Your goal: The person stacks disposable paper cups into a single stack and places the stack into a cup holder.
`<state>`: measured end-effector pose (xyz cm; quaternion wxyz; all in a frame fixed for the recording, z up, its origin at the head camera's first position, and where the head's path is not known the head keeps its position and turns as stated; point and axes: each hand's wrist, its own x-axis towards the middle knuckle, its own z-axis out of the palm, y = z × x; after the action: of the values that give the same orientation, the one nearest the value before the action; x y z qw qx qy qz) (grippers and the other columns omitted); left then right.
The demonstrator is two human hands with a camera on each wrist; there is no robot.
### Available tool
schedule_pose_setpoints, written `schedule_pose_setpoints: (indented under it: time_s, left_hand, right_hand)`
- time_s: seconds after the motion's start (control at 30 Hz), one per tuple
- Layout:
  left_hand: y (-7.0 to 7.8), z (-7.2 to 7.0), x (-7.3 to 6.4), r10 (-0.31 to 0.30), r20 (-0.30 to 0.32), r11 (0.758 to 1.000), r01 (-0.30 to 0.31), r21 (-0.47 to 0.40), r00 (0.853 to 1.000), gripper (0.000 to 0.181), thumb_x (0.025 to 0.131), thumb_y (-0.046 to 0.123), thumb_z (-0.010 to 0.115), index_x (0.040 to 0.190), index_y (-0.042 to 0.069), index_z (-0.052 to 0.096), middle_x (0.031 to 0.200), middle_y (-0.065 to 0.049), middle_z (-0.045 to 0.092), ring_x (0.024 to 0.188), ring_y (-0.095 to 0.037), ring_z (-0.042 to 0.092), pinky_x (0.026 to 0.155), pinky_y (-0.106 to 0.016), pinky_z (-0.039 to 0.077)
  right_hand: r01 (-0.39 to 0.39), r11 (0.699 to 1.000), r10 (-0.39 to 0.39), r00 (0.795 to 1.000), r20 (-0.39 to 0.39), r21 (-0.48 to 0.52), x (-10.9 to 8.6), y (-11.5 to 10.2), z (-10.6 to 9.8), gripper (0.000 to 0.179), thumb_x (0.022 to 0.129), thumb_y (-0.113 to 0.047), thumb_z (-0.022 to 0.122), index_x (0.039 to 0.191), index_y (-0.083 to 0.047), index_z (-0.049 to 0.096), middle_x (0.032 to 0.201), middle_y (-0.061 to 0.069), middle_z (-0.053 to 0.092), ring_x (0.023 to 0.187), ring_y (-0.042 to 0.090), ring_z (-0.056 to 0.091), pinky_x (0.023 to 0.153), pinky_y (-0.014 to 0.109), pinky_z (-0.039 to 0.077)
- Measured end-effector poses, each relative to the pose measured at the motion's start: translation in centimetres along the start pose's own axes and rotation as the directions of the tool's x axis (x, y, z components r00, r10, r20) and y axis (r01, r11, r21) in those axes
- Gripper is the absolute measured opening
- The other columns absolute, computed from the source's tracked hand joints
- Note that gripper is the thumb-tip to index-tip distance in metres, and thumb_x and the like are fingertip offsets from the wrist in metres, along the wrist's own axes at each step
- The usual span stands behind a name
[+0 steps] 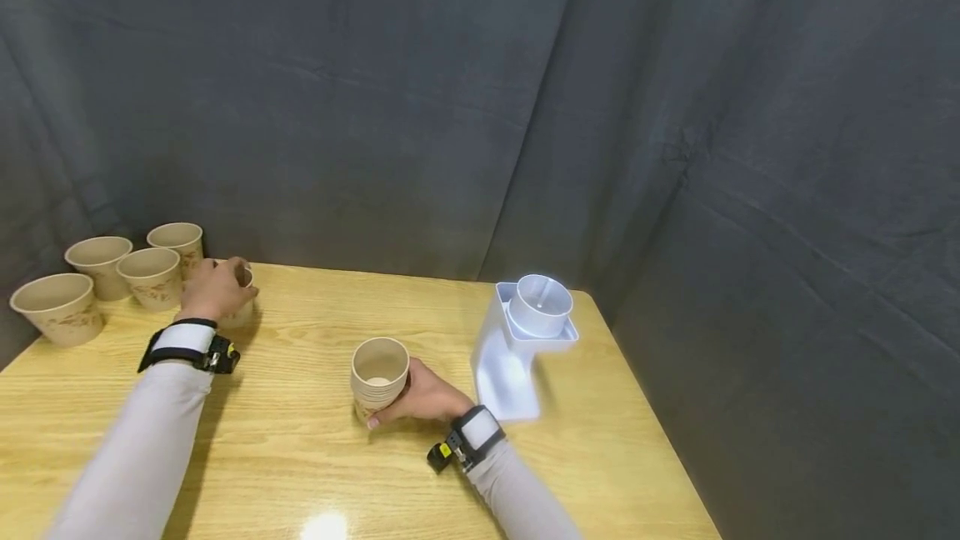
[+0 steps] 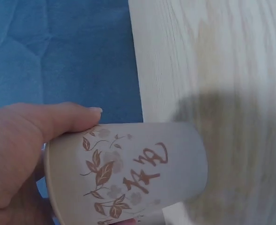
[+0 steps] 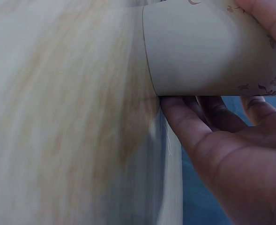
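My left hand (image 1: 213,290) grips a single beige paper cup (image 2: 128,173) near the back left of the table. In the left wrist view the thumb lies along the cup near its rim, and brown leaves and lettering mark its side. Most of that cup is hidden by the hand in the head view. Near the table's middle, my right hand (image 1: 423,394) holds a stack of nested paper cups (image 1: 378,369), upright with the mouth facing up. Its thumb and fingers wrap the lower part, as the right wrist view shows at the bottom cup (image 3: 212,51).
Several separate paper cups (image 1: 153,277) stand upright on the left, beside my left hand. To the right of the stack is a white plastic stand (image 1: 506,382) with a round cylinder (image 1: 536,315) on top. Grey curtains (image 1: 360,107) border the wooden table (image 1: 285,440) behind and at the sides.
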<state>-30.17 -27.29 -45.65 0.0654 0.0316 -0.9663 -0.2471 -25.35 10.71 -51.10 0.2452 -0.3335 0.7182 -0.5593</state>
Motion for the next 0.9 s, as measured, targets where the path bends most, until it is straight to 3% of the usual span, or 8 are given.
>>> schedule_pose_setpoints:
  time_s: [0.2,0.4,0.63,0.9]
  left_hand:
    - [1.0,0.9,-1.3,0.006,-0.025,0.998,-0.007,-0.058,1.000,0.041,0.093,0.020,0.064,0.123,-0.005,0.053,0.115,-0.036,0.043,0.119,-0.058,0.036,0.083,-0.073,0.039]
    - [1.6,1.3,-2.4,0.025,0.022,0.994,-0.023,-0.104,0.999,0.046,0.095,0.022,0.065,0.131,-0.003,0.051,0.124,-0.040,0.039,0.113,-0.062,0.041,0.076,-0.067,0.043]
    - [1.8,1.5,-3.4,0.056,0.031,0.994,-0.052,-0.098,0.998,0.045,0.092,0.020,0.071,0.127,0.000,0.053,0.123,-0.039,0.041,0.107,-0.061,0.047,0.077,-0.067,0.042]
    - [2.3,1.3,-3.8,0.096,0.022,0.993,-0.095,-0.065,0.995,0.057,0.088,0.019,0.076,0.134,-0.002,0.050,0.120,-0.039,0.044,0.098,-0.060,0.053,0.076,-0.065,0.044]
  right_hand:
    - [0.000,1.000,0.000,1.000,-0.005,0.004,-0.1,0.2,-0.1,0.091,0.068,0.007,0.089,0.143,-0.024,0.050,0.132,-0.008,0.062,0.123,0.008,0.058,0.111,0.028,0.039]
    - [-0.001,1.000,0.001,1.000,-0.007,0.003,-0.2,0.3,-0.1,0.090,0.068,0.008,0.089,0.143,-0.022,0.050,0.133,-0.007,0.062,0.123,0.008,0.059,0.111,0.028,0.040]
    - [-0.006,1.000,0.006,1.000,0.007,0.013,-0.1,0.2,0.1,0.090,0.069,0.008,0.088,0.144,-0.022,0.049,0.133,-0.007,0.062,0.123,0.008,0.058,0.110,0.028,0.040]
    - [0.004,1.000,-0.004,1.000,0.009,-0.004,0.0,0.0,0.0,0.092,0.068,0.008,0.089,0.144,-0.024,0.048,0.134,-0.007,0.061,0.123,0.008,0.058,0.111,0.028,0.040]
